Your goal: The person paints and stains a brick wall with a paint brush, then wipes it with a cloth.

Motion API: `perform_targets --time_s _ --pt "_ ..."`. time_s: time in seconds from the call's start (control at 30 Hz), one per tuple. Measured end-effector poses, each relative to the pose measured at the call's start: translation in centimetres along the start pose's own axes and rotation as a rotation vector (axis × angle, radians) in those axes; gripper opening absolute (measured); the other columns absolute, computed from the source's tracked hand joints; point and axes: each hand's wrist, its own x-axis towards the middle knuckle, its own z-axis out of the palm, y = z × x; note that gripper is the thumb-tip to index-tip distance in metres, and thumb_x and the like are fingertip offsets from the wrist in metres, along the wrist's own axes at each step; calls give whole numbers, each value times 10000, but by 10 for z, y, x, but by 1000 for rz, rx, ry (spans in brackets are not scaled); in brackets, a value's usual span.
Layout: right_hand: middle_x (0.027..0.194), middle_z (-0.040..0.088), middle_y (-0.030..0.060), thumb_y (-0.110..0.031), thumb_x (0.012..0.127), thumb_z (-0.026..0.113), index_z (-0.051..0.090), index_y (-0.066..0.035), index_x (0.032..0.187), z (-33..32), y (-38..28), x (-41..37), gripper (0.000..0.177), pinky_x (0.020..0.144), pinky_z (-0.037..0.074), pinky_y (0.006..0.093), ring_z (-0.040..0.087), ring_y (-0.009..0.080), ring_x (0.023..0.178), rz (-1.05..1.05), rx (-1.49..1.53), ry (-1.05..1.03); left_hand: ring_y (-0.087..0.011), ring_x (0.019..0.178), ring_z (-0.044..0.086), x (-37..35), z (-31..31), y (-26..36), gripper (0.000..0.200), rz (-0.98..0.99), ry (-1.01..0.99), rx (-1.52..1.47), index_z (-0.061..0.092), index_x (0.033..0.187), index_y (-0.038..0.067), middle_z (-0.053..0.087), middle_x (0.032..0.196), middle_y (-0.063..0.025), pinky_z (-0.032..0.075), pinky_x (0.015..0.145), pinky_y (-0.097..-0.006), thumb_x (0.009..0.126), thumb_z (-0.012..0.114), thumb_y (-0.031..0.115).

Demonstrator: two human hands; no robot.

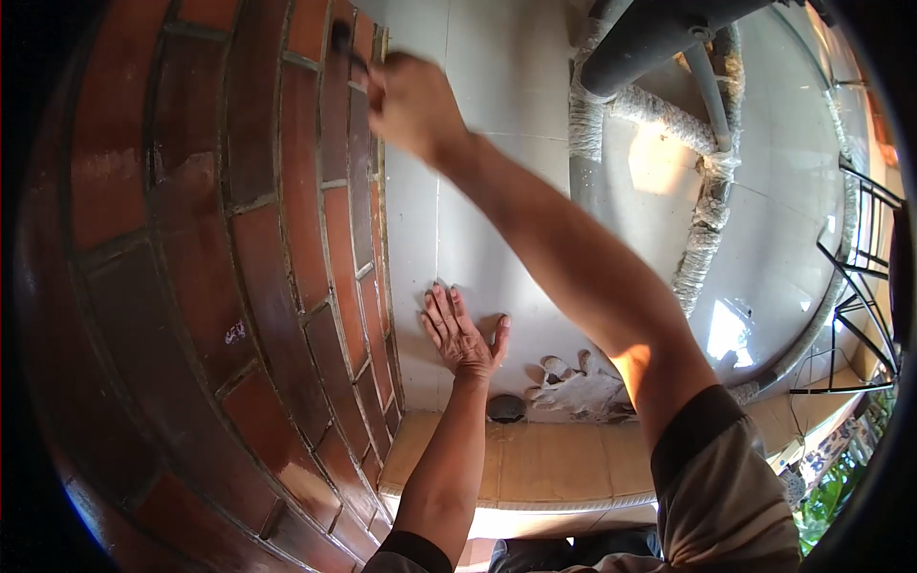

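Observation:
My left hand (463, 339) lies flat on the pale tiled surface (516, 210), fingers spread and holding nothing. Higher up, my right hand (415, 107) is closed around the handle of a small brush (342, 40). Its dark head is blurred and lies against or just in front of the red and brown brick wall (253, 258); contact is hard to tell. Close to my left hand, a soiled white work glove (578, 390) rests on the tiles. Beside the glove sits a dark rounded object (506, 409) whose kind I cannot make out.
A dark pipe frame with rope-wrapped bars (702, 239) stands at the right. Farther right are a black wire rack (860, 286) and green leaves (831, 497). A tan tiled ledge (544, 463) runs along the near edge.

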Motion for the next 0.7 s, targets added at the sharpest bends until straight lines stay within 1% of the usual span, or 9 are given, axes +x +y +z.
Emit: perform_targets --time_s 0.07,0.17,0.2,0.3,0.37,0.4,0.47,0.6,0.7 --pt "727 548 141 -11 766 638 600 -36 805 -22 -25 -69 60 572 474 445 592 328 621 68 148 -231 -441 1469 118 1 0 0 1024 -1 -5 -5 86 1546 47 121 1599 -233 70 1164 -600 832 571 598" --pt "710 547 132 -33 821 619 611 -38 791 -61 -36 -112 31 554 476 437 586 309 623 -7 210 -255 -442 1469 117 0 2 -1 1028 5 11 -1 86 1544 41 122 1598 -235 67 1164 -601 830 577 595" --pt "740 558 133 -59 819 611 644 -47 827 -65 -27 -106 36 560 501 430 602 311 662 -23 168 -243 -444 1468 119 0 2 0 1027 1 8 -4 87 1544 40 124 1597 -236 69 1164 -602 830 577 593" --pt "690 562 211 -109 849 598 625 -5 772 -49 14 -6 131 578 472 491 564 404 625 30 -60 149 -446 1467 121 4 0 1 1021 5 -1 -1 88 1542 37 126 1596 -238 73 1162 -603 834 574 589" --pt "798 634 195 -114 803 616 630 -18 767 -35 20 47 104 650 503 472 616 381 729 411 91 -4 -446 1468 117 0 1 -1 1014 4 -3 4 89 1542 35 125 1596 -238 74 1161 -602 840 567 589" --pt "856 648 169 -106 775 618 644 -35 813 35 80 60 85 677 522 456 625 362 767 -322 -409 54 -445 1468 114 1 1 -1 1012 4 -1 4 92 1541 33 125 1596 -238 73 1160 -601 841 566 590" --pt "715 595 185 -100 831 623 634 -26 787 12 11 28 87 606 486 456 593 393 655 -26 43 204 -442 1470 109 1 -1 1 1008 3 2 -9 97 1539 29 125 1597 -238 72 1160 -600 844 564 590" --pt "663 559 151 -11 794 636 607 -26 766 -35 -43 -84 43 552 476 413 580 308 590 4 246 -164 -438 1472 103 0 0 0 1003 0 -12 -7 106 1537 25 125 1597 -237 67 1164 -596 846 557 596" --pt "632 520 140 27 794 639 600 -16 767 -66 -45 -86 64 538 458 406 552 279 554 -41 194 -55 -437 1473 99 1 2 -2 1007 6 -7 -1 107 1536 23 123 1598 -236 64 1166 -593 844 555 600"
